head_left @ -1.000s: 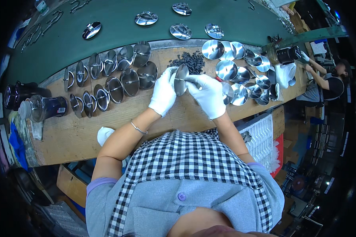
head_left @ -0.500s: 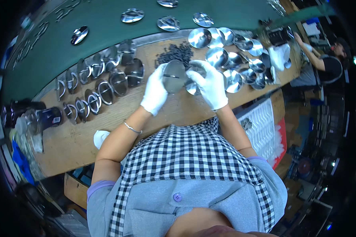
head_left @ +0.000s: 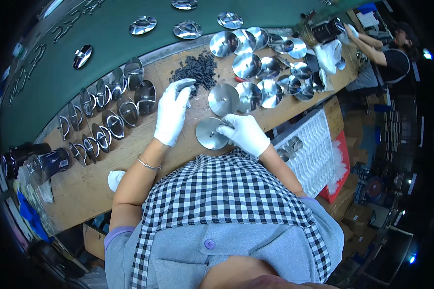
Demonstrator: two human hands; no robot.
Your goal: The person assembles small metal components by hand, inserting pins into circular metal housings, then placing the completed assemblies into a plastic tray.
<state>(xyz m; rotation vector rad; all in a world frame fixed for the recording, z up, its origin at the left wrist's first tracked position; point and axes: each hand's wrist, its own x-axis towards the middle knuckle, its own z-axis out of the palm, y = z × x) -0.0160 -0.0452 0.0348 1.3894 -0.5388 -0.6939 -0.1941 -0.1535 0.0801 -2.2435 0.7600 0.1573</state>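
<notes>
Head view shows us our right hand [head_left: 246, 134] in a white glove, fingers pinched on a round steel lid [head_left: 211, 133] lying flat on the wooden worktop [head_left: 125, 159]. Our left hand [head_left: 171, 111], also gloved, reaches to 12 o'clock, fingertips closed on a small dark piece at the pile of black parts [head_left: 197, 67]. Loose shiny lids [head_left: 255, 67] crowd the 1 o'clock side; a row of lids standing on edge [head_left: 106, 111] lines 10 o'clock.
</notes>
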